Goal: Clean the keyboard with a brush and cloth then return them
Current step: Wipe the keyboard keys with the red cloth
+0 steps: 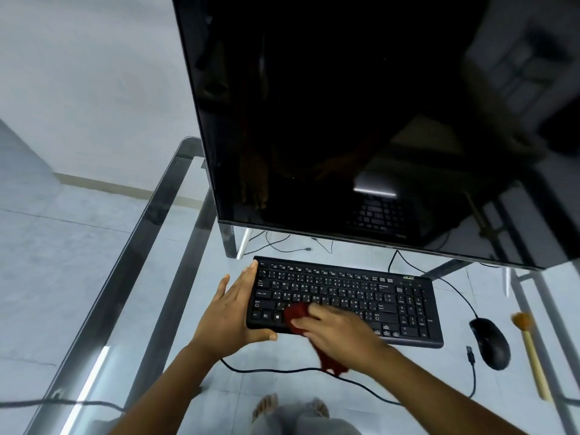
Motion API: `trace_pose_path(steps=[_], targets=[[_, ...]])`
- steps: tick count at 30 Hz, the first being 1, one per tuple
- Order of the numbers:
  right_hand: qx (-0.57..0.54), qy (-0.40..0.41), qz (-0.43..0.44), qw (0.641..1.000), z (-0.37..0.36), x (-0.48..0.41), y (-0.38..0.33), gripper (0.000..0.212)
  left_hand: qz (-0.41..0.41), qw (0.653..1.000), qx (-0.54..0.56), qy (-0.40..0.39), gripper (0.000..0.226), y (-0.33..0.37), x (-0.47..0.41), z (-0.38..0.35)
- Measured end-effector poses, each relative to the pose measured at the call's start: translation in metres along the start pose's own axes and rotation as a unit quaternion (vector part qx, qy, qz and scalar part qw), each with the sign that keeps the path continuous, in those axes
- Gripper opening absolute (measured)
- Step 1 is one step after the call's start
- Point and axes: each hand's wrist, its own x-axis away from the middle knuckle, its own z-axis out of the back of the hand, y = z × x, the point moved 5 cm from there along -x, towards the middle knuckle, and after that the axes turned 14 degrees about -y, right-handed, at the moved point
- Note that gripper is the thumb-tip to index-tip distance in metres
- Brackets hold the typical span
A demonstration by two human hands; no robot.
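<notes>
Red cloth [296, 312] grasped in your right hand [342, 334] on one keyboard [345, 287], left hand [232, 312] gripped its end, one brush [530, 350], one mouse [489, 343] beside.

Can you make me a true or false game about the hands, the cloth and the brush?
1. The right hand holds a red cloth on the keyboard. True.
2. The left hand holds the brush. False: it grips the keyboard's left end, and the brush lies on the table.
3. The mouse lies between the keyboard and the brush. True.
4. The monitor shows a cartoon. False: its screen is dark.
5. The table is wooden. False: it is glass, and the floor shows through it.
</notes>
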Motion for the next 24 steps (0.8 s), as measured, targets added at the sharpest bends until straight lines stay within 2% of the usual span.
trace_pose_path(steps=[2, 4, 7, 10, 11, 13, 15, 17, 19, 21, 24], targets=[[-0.001, -0.014, -0.038, 0.999, -0.004, 0.025, 0.027, 0.033, -0.001, 1.0, 0.004, -0.001, 0.13, 0.002, 0.001, 0.001], [0.006, 0.0, -0.07, 0.998, -0.01, 0.039, 0.041, 0.035, -0.011, 1.0, 0.002, 0.009, 0.118, 0.005, 0.003, 0.002], [-0.048, 0.074, -0.124, 0.988, -0.005, 0.038, 0.045, 0.03, -0.01, 1.0, -0.011, 0.016, 0.106, 0.006, 0.005, 0.002], [-0.124, 0.199, -0.244, 0.941, 0.026, 0.02, 0.061, 0.033, 0.001, 1.0, -0.009, 0.008, 0.108, 0.005, 0.002, 0.002], [-0.146, 0.204, -0.296, 0.922, 0.032, 0.011, 0.07, 0.034, 0.002, 1.0, -0.007, 0.006, 0.109, 0.004, 0.002, 0.002], [-0.158, 0.159, -0.375, 0.9, 0.036, -0.008, 0.077, 0.036, 0.004, 1.0, -0.002, 0.003, 0.11, 0.003, 0.001, 0.0], [-0.151, 0.121, -0.359, 0.913, 0.036, -0.031, 0.056, 0.035, 0.004, 1.0, -0.005, 0.003, 0.11, 0.002, 0.001, -0.002], [-0.137, 0.076, -0.261, 0.953, 0.032, -0.049, 0.022, 0.037, 0.002, 1.0, -0.012, 0.01, 0.111, 0.001, 0.0, -0.004], [-0.068, 0.031, -0.187, 0.98, 0.029, -0.057, 0.007, 0.041, 0.001, 1.0, -0.008, 0.017, 0.111, 0.001, 0.0, -0.004], [-0.055, 0.05, -0.234, 0.969, 0.04, -0.06, 0.029, 0.04, -0.003, 1.0, -0.001, 0.021, 0.11, 0.002, 0.0, -0.003], [-0.13, 0.096, -0.347, 0.924, 0.048, -0.06, 0.054, 0.038, -0.007, 1.0, -0.013, 0.019, 0.108, 0.003, 0.001, -0.002]])
